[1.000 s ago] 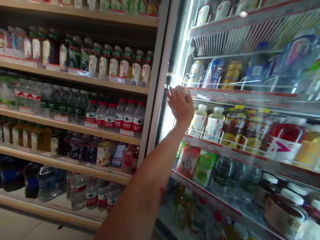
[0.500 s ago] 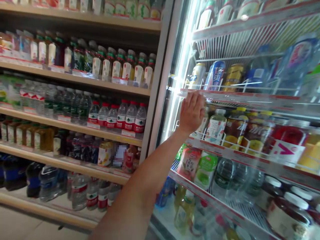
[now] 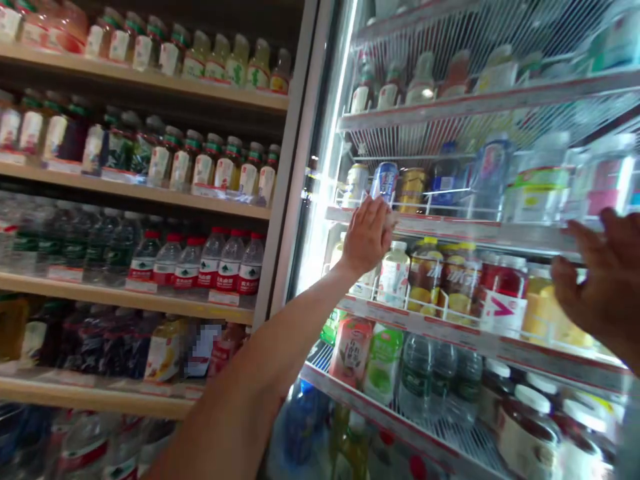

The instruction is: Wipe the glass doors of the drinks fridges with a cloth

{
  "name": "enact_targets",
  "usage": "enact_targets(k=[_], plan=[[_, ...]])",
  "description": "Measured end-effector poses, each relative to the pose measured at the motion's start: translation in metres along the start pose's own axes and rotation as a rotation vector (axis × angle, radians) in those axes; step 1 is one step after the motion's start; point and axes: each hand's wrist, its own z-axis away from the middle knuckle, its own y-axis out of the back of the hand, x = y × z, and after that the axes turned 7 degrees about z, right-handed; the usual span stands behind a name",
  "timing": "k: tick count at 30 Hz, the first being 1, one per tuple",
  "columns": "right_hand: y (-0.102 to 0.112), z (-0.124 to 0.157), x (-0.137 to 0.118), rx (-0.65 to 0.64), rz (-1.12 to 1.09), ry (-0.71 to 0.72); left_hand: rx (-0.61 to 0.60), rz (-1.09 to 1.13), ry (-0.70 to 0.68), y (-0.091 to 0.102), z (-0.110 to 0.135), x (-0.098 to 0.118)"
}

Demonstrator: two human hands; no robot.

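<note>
A: What's at the centre?
B: A pale scrap [image 3: 393,220] by the fingertips of the left hand [image 3: 367,232], close to a shelf rail [image 3: 450,225] of the cooler [image 3: 475,339]. It may be cloth or only a reflection — too blurred to say.
A: Is the hand gripping it?
B: I can't tell. The fingers lie close together and the palm is hidden.
A: What's around it?
B: A blue can [image 3: 385,179] just above the fingers, a white-capped bottle [image 3: 394,277] lower, beside the hand.
A: And the right hand [image 3: 607,283]?
B: At the far edge, fingers spread, nothing visible in it, near some yellow drinks [image 3: 537,300].
A: How far along is it?
B: Under way, I'd judge. The left hand is up at the cooler front, and the nearby cans and bottles stand in their rows — none looks pulled out. How much is left, this view doesn't settle.
A: Beyond the cooler?
B: Wooden shelves [image 3: 100,292] with red-capped bottles [image 3: 233,260], well apart from both hands.
</note>
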Motion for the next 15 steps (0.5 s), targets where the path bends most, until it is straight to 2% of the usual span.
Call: enact_targets(k=[1, 2, 4, 6, 7, 8, 10, 12, 13, 14, 15], plan=[[0.001, -0.001, -0.001, -0.019, -0.034, -0.011, -0.019, -0.011, -0.033, 0.004, -0.002, -0.005], [0.001, -0.002, -0.002, -0.04, -0.068, -0.022, -0.005, -0.031, -0.01, 0.01, -0.005, -0.013], [-0.001, -0.002, -0.002, -0.055, -0.096, -0.031, 0.139, -0.093, 0.198, 0.019, -0.012, -0.031], [-0.004, -0.003, -0.002, -0.047, -0.097, -0.027, 0.248, -0.11, 0.354, 0.02, -0.019, -0.036], [-0.005, -0.003, -0.001, -0.036, -0.099, -0.025, 0.252, -0.097, 0.356, 0.017, -0.022, -0.031], [-0.006, -0.002, 0.0, -0.024, -0.1, -0.022, 0.218, -0.072, 0.3, 0.011, -0.025, -0.022], [-0.007, -0.002, 0.001, -0.01, -0.1, -0.014, 0.077, -0.009, 0.078, 0.0, -0.029, 0.0], [-0.01, -0.001, 0.004, -0.007, -0.086, -0.002, -0.051, 0.043, -0.108, -0.005, -0.036, 0.013], [-0.012, -0.001, 0.006, 0.004, -0.076, 0.008, -0.066, 0.057, -0.123, -0.004, -0.041, 0.013], [-0.015, -0.001, 0.008, 0.018, -0.066, 0.018, -0.039, 0.062, -0.07, -0.002, -0.046, 0.009], [-0.018, -0.001, 0.01, 0.038, -0.059, 0.028, 0.03, 0.057, 0.038, 0.001, -0.052, 0.003]])
